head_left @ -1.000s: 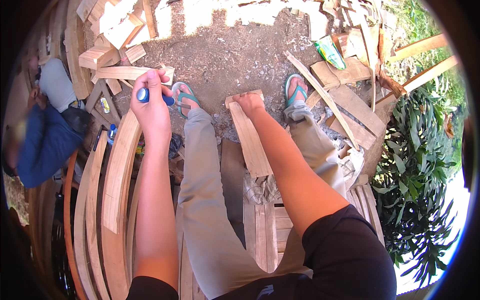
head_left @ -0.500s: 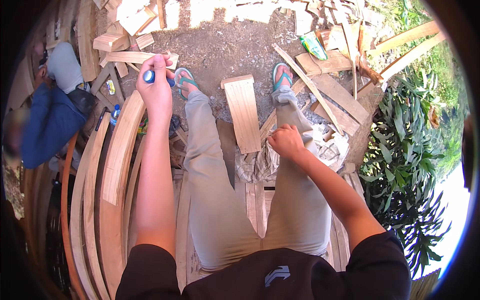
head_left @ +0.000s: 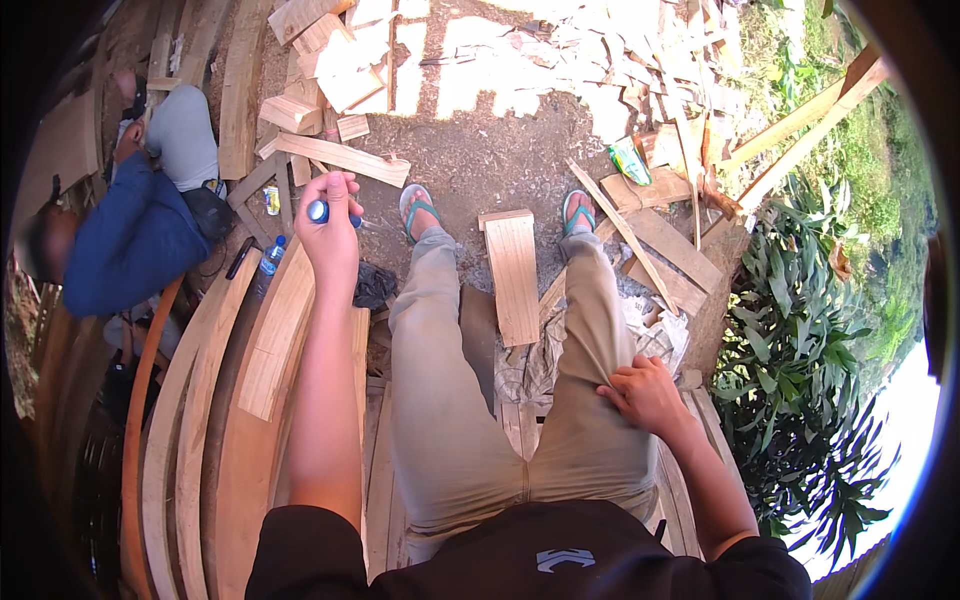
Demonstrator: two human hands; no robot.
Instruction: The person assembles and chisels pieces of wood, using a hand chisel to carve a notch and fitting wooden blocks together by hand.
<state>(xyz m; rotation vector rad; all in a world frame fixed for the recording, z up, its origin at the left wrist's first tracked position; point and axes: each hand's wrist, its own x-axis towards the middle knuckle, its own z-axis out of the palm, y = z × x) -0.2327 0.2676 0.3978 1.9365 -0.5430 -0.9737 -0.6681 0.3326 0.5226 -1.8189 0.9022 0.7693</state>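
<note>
On littered dirt the right hand has just quit the wooden block, leaving it unheld between the legs, fingers apart on the thigh, while the left hand clamps a blue handle

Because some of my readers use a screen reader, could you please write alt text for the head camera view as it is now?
A person's left hand grips a blue-handled tool, and the right hand touches the grey trousers. A wooden piece is between the shins; curved boards and another person are at left.
</note>
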